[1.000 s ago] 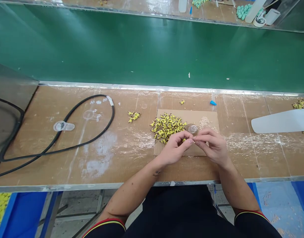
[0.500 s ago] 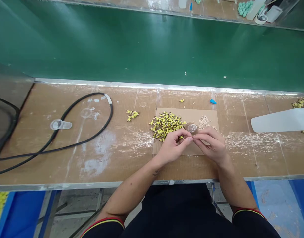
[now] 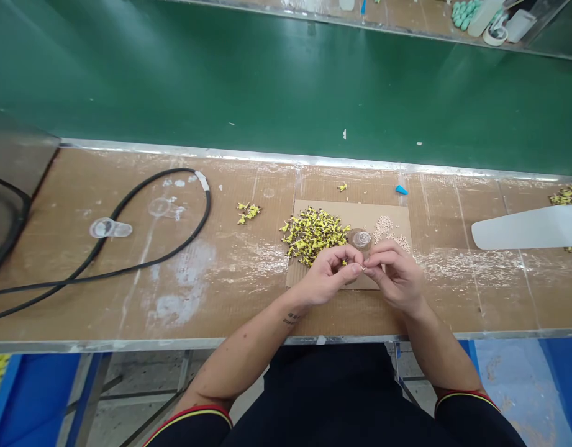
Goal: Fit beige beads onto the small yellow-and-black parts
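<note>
My left hand (image 3: 330,276) and my right hand (image 3: 394,273) meet fingertip to fingertip over a cardboard sheet (image 3: 392,214) on the workbench. Both are pinched on a tiny pale piece (image 3: 363,268) held between them; the left also seems to grip a small yellow part. Just beyond my fingers lie a heap of small yellow and black parts (image 3: 313,233), a small clear round cap (image 3: 361,239) and a scatter of tiny beige pins (image 3: 388,228).
A black cable (image 3: 174,242) loops across the bench at the left, near a clear plastic piece (image 3: 109,228). A few yellow parts (image 3: 247,212) lie apart. A white flat blade (image 3: 528,227) lies at the right. A green conveyor belt (image 3: 286,93) runs behind the bench.
My hands have stayed together over the cardboard, fingers shifting slightly on the tiny piece. The view has drifted a little.
</note>
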A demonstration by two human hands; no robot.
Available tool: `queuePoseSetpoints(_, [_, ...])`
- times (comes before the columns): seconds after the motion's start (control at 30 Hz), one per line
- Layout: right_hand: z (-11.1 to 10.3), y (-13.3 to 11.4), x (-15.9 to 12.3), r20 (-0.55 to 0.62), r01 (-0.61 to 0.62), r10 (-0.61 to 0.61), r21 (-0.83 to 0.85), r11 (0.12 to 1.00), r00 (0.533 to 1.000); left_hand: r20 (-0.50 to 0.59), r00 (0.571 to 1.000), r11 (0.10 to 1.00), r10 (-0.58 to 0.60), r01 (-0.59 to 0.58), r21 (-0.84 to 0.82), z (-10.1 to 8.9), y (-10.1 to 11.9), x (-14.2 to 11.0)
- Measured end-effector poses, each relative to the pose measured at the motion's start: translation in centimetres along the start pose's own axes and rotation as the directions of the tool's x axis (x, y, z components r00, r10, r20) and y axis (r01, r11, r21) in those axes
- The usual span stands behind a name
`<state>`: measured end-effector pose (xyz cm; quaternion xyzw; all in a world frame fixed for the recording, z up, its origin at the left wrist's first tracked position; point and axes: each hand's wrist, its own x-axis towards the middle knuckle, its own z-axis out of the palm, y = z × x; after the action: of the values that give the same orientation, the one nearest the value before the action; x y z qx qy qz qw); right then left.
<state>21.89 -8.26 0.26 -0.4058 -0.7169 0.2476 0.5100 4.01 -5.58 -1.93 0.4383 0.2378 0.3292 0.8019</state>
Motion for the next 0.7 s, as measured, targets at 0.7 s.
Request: queuePoseSetpoints(0.7, [-2.8,4.6,0.4,0.143,-0.147,0.225,-0.422,0.894,0.964,-0.568,0.792,0.938,0.223,-0.333,-0.096,-1.2,2.9,1.1])
